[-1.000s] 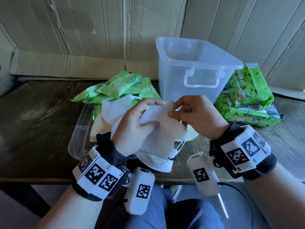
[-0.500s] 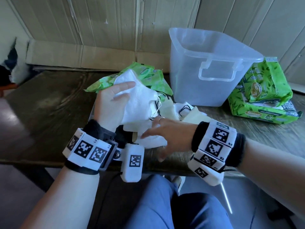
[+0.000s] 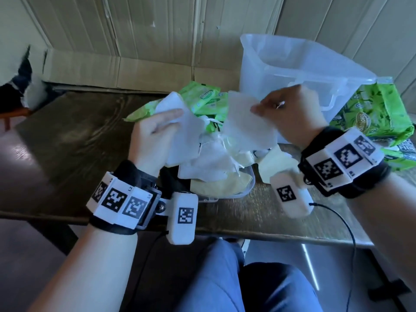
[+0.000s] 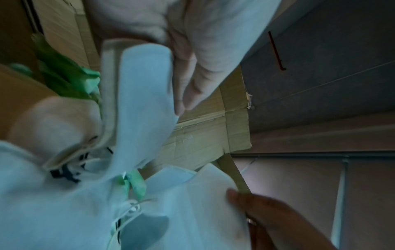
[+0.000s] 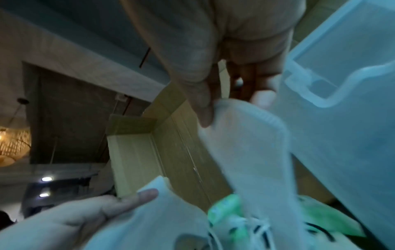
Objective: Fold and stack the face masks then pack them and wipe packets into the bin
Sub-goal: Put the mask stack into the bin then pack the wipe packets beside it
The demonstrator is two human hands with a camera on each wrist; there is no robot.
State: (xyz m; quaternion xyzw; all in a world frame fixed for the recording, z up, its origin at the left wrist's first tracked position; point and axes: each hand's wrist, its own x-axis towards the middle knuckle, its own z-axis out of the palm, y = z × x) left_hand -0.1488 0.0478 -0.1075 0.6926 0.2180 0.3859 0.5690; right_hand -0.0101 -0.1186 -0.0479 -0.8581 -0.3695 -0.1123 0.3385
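Left hand: above the table, left of centre. Thumb laid over a white mask, fingers behind it and hidden in the head view. The left wrist view shows the mask folded, a long narrow strip running away from the palm, gripped along one edge. Its lower end is lost in the pile.

Right hand: raised in front of the bin. Thumb and fingers pinch the upper right edge of a second mask. This mask hangs flat, long axis sloping from upper left down to lower right, broad face toward the head camera. Its ear loops cannot be made out.

Mask pile: white and pale yellow masks heaped between the wrists, partly in a clear tray at the near table edge. Count cannot be told; straps tangled, edges overlapping.

Wipe packets, left group: green, lying behind the masks, mostly covered by them.

Wipe packets, right group: green, stacked right of the bin, cut off by the frame edge and the right wrist.

Bin: clear plastic, upright, open top, at the back right of the table; near wall partly hidden by the right hand. Contents hard to judge through the wall.

Both wrist views are blurred.
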